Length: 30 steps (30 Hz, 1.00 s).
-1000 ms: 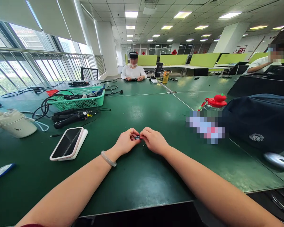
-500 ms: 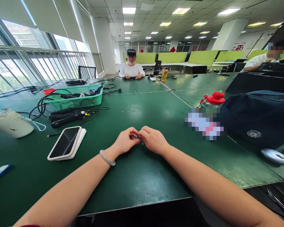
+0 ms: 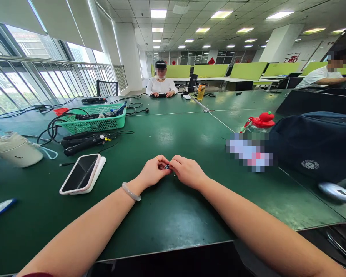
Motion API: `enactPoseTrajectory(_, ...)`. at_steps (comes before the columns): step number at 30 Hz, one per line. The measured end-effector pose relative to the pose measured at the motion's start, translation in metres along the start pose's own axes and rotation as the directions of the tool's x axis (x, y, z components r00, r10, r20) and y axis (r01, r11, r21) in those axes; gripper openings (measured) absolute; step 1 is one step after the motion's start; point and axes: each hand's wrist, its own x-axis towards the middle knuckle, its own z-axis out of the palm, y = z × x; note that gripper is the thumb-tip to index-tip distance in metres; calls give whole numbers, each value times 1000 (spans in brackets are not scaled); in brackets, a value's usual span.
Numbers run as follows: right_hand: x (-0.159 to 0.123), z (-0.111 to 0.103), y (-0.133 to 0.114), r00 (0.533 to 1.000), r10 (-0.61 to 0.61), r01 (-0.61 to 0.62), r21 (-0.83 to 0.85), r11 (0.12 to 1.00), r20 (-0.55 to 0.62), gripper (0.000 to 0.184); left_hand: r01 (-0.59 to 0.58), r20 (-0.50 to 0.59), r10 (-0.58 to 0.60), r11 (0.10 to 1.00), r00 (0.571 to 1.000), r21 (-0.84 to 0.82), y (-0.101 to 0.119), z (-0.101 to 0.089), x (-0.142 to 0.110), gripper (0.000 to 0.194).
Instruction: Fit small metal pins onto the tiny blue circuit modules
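Over the middle of the green table point(image 3: 173, 215), my left hand point(image 3: 152, 172) and my right hand point(image 3: 187, 171) meet at the fingertips. Between them is a small dark, shiny object point(image 3: 167, 167), mostly covered by fingers, so its kind does not show. My left thumb and fingers pinch it from the left. The right fingers are curled and press together at its right side. A pale bangle point(image 3: 131, 191) circles my left wrist. Left of my hands lies a phone point(image 3: 80, 174) on a white block, perhaps a box.
Back left stands a green basket point(image 3: 103, 123) of cables, with a black folded tripod-like item point(image 3: 83, 144) before it. A cream pouch point(image 3: 19, 150) is far left. To the right are a red-lidded bottle point(image 3: 261, 125), a dark bag point(image 3: 314, 142) and a mouse point(image 3: 336, 192). A person point(image 3: 161, 82) sits opposite.
My hands stay nearly in place, with only a slight shift of the small object between the fingers. The view has moved a little. The person at far right has stretched an arm forward.
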Motion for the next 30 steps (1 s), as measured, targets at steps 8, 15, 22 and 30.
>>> enactPoseTrajectory(8,0,-1,-1,1000,-2,2,-5,1000,12,18,-2,-1,2,999,1000,36,2,0,-2,23)
enactPoseTrajectory(15,0,0,0,991,131,-125,250,960,-6,9,-20,-6,20,998,1000,66,4,0,-2,24)
enactPoseTrajectory(22,2,2,11,948,300,-307,535,787,103,13,-17,-32,20,993,999,115,2,0,-2,24)
enactPoseTrajectory(30,-5,-13,12,939,-61,-78,381,921,339,9,117,-118,-106,989,987,92,-11,-8,7,29)
